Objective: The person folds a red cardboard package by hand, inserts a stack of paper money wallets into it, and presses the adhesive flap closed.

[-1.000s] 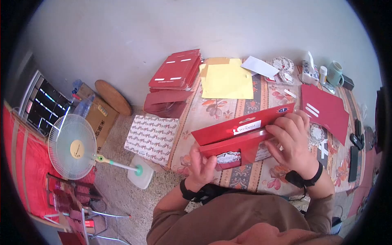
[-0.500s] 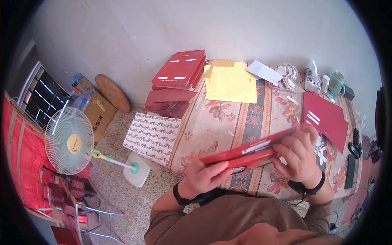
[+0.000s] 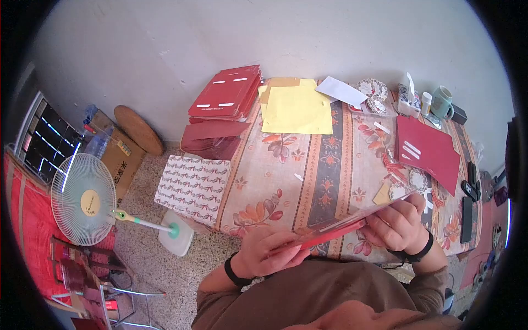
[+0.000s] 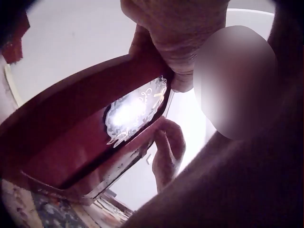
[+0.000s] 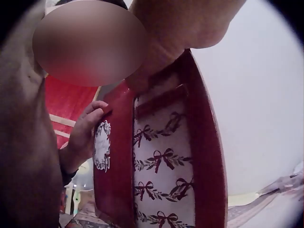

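Note:
Both hands hold a red cardboard package [image 3: 340, 233] between them, close to the body over the table's near edge. My left hand [image 3: 267, 252] grips its left end, fingers lying along the side. My right hand [image 3: 397, 226] holds the other end with curled fingers. In the head view the package is seen nearly edge-on. The right wrist view shows white paper printed with bows and leaves [image 5: 164, 164] framed by its red border, and a white ornate label [image 5: 101, 147] on the adjoining side. That label also shows, shining, in the left wrist view.
A stack of red folded cards [image 3: 226, 93] stands at the back left, beside yellow sheets [image 3: 300, 110]. Bow-patterned paper [image 3: 192, 184] lies at the left edge. Dark red card [image 3: 426, 146], round labels [image 3: 418, 179] and a mug [image 3: 441, 102] are on the right. A fan [image 3: 85, 198] stands left.
The package has tipped from showing its front to nearly edge-on and come lower, nearer the body. My left hand has shifted its fingers further along the package's side.

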`<state>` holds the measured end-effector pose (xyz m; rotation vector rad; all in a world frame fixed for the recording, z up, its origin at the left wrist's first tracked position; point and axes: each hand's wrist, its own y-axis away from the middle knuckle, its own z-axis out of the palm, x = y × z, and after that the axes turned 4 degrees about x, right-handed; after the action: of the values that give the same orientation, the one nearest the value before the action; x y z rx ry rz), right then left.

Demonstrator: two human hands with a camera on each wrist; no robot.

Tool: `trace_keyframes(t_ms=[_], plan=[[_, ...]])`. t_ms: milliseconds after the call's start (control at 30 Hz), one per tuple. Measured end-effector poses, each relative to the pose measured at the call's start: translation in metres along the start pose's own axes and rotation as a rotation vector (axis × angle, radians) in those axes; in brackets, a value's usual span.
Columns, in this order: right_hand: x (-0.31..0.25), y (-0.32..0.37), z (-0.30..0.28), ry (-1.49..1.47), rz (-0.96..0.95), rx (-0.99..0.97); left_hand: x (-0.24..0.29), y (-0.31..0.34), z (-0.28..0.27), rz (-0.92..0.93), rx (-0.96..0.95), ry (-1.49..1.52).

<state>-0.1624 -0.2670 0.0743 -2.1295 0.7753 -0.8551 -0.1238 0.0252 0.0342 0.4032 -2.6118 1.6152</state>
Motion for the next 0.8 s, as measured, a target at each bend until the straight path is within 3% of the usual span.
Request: trace_keyframes(t_ms=[333,500,633,800], plan=[[-0.004,0.000,-0.010,0.033,-0.046,-0.015,0.004,-0.008,-0.003,0.066,-0.017,0.022],[-0.014,-0.018,-0.019,0.029,0.097,-0.178,-0.001,-0.009,-0.003,0.119,-0.041,0.006],[-0.017,-0.025,-0.025,0.014,0.104,-0.200,-0.005,-0.009,-0.001,0.142,-0.007,0.029],[-0.018,-0.034,-0.034,0.030,0.037,-0.367,-0.010,-0.006,-0.002,0.119,-0.020,0.056]])
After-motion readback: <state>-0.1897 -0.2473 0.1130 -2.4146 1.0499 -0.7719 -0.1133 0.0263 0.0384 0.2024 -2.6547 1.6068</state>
